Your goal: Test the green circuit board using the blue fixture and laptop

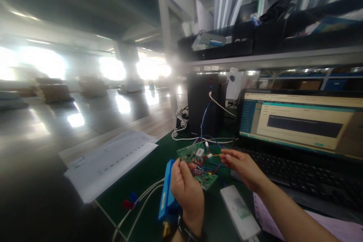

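Observation:
My left hand (187,181) grips a green circuit board (188,152) by its lower edge, thumb on its face. Several coloured wires run off the board. With fingertips pinched together, my right hand (241,164) holds a thin yellow-red cable (217,155). A white connector (210,155) on that cable sits close to the board's right edge; I cannot tell whether it is plugged in. Below lies a second green circuit board (210,182), partly covered by wires and my left hand. A blue case (167,196) stands behind my left wrist, partly hidden.
A white box-shaped device (239,211) lies on the green tabletop (136,181). To the right are a keyboard (295,181) and a lit monitor (300,121). A black computer tower (198,106) stands behind. Papers (107,162) overhang the left edge; red and blue clips (130,201) lie near white cables.

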### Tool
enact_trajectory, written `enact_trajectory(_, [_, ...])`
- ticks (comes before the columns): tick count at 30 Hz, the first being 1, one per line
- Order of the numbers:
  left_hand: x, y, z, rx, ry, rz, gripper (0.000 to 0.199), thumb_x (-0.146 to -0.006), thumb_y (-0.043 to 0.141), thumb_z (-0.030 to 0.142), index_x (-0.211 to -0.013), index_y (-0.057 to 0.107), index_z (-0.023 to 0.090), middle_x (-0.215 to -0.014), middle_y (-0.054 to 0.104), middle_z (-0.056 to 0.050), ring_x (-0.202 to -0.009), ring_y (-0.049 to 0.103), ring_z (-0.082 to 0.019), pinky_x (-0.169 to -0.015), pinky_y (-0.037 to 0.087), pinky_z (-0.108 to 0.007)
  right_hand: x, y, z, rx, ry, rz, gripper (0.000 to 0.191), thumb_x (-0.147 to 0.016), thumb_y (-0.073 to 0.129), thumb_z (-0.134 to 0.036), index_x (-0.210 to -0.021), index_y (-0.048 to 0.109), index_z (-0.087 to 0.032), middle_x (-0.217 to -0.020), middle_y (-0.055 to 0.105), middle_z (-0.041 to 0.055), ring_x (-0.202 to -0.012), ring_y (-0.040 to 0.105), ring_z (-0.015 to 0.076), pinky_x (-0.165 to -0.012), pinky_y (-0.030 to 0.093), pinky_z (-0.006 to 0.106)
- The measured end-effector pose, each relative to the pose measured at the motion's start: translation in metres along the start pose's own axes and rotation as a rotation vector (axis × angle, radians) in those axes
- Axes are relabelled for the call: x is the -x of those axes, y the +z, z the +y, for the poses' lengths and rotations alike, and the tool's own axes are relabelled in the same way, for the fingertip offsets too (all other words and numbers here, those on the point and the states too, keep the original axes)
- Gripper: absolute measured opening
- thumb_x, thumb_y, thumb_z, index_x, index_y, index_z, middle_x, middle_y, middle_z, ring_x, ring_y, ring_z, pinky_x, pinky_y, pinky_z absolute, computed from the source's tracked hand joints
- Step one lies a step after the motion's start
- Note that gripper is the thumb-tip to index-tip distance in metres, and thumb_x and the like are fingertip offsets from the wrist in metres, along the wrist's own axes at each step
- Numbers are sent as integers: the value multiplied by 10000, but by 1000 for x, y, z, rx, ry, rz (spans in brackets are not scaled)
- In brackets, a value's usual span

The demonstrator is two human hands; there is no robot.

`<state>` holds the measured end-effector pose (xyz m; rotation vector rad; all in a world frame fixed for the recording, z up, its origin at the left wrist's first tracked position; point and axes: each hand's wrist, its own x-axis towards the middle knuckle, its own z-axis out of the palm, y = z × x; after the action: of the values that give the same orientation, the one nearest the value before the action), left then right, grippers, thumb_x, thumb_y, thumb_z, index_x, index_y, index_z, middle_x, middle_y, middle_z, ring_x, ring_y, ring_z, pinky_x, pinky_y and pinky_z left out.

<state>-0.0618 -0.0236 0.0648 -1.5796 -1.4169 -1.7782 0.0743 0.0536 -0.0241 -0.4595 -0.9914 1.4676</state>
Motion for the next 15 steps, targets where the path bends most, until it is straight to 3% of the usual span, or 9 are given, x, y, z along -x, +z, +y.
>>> enact_trajectory(5, [1,-1,1,-8,23,2,281,-916,379,371,-887,546,147,-682,552,7,-615,502,-79,-588,399,-199,-2,5,0,46,-12,9,782,-642,664,-549,-1272,445,-141,-1093,482,100,-908,521,84,-770,455,132])
enact_trajectory(15, [-1,2,-2,-14,4,-4,311,-912,379,388,-862,551,134,-672,556,2,-613,507,-90,-602,404,-220,2,3,-1,202,-55,5,640,-644,657,-556,-1056,593,-69,-953,524,87,-826,497,69,-704,412,102])
